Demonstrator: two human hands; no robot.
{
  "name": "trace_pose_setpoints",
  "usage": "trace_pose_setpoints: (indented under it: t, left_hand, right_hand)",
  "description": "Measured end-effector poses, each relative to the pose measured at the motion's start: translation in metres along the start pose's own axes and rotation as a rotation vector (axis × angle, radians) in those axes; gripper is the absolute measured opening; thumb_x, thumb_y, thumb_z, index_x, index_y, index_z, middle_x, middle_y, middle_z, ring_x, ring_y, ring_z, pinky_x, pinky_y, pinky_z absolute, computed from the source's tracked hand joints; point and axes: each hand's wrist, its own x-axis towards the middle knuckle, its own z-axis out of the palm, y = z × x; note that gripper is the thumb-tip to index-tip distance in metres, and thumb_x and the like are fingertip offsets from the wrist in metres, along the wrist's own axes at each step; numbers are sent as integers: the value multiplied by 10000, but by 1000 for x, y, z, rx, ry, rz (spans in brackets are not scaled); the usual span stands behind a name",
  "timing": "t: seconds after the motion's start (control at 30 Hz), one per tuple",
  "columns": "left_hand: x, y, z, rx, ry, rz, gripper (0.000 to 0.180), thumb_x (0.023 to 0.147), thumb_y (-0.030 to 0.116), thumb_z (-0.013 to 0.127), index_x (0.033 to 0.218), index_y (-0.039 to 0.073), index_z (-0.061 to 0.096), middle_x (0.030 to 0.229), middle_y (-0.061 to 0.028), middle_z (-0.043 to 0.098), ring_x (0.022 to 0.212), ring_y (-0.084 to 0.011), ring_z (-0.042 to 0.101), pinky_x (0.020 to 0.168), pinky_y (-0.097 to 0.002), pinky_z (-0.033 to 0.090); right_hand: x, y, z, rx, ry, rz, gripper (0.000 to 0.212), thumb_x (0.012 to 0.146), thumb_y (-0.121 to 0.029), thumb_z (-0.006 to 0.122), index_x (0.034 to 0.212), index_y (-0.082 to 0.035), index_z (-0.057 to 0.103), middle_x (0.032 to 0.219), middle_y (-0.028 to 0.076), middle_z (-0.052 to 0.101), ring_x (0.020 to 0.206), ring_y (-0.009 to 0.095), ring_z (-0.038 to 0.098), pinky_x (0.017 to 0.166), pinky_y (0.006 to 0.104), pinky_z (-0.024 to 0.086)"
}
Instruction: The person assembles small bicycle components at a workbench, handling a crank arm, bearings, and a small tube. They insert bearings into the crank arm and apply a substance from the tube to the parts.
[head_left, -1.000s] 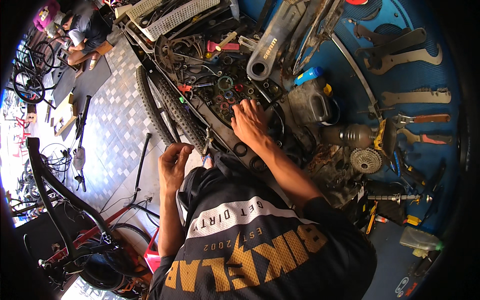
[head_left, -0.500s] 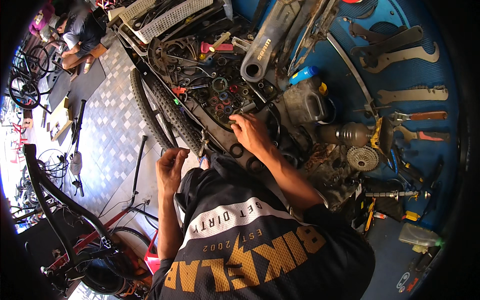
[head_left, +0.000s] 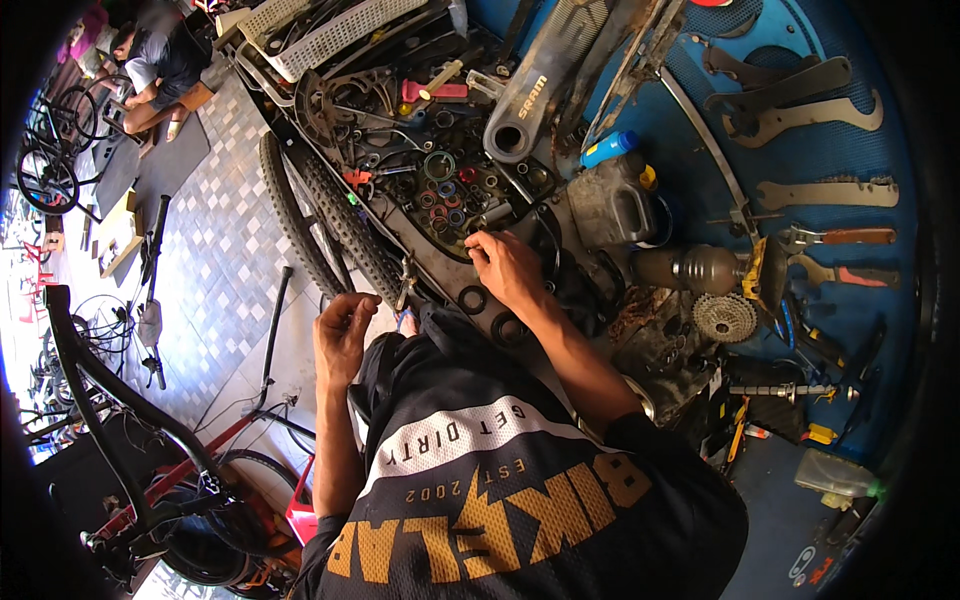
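My right hand is over the near edge of a workbench crowded with small bike parts. Its fingers are closed in a pinch; whatever is between the fingertips is too small to make out. Just beyond the fingertips lie several small rings, and a grey metal cylinder is close by. Two black rings, one of them nearer the hand, lie below its wrist. My left hand hovers in front of my body, left of the bench, thumb and fingers drawn together. Anything it holds is hidden.
Two tyres stand along the bench's left side. A grey jug, a blue bottle, a crank arm and a cassette crowd the right. Wrenches hang on a blue panel. A person sits far left.
My right hand has shifted very slightly right, its fingers still pinched. My left hand stays almost where it was. The view has moved a little.
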Motion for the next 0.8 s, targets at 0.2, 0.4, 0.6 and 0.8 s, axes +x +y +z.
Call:
trace_pose_setpoints:
  t: [0.2,0.4,0.6,0.8]
  left_hand:
    - [-1,0,1,-19,3,-18,319,1088,292,688,1077,-18,766,967,-51,767,875,-111,653,829,-283,521]
    - [-1,4,0,0,-2,-30,315,1088,287,688,1082,-19,763,966,-47,759,882,-109,652,836,-278,520]
    - [-1,4,-1,-3,0,-33,323,1088,292,688,1088,-22,764,978,-49,763,890,-108,652,846,-281,524]
    - [-1,2,1,-14,12,-27,309,1082,283,699,1084,-18,773,965,-58,770,885,-110,661,828,-288,527]
  right_hand:
    - [0,2,0,-21,-14,-2,153,934,-121,755,1077,-94,708,1003,89,772,956,346,700,855,449,576]
    - [2,3,3,-65,37,-30,161,919,-138,776,1075,-103,753,977,75,759,969,312,705,852,420,578]
    - [5,8,-7,30,80,-40,174,924,-136,771,1096,-111,779,957,78,768,943,310,723,835,416,579]
    - [21,29,-32,45,119,79,175,943,-165,772,1105,-101,775,966,88,779,918,299,745,793,408,583]
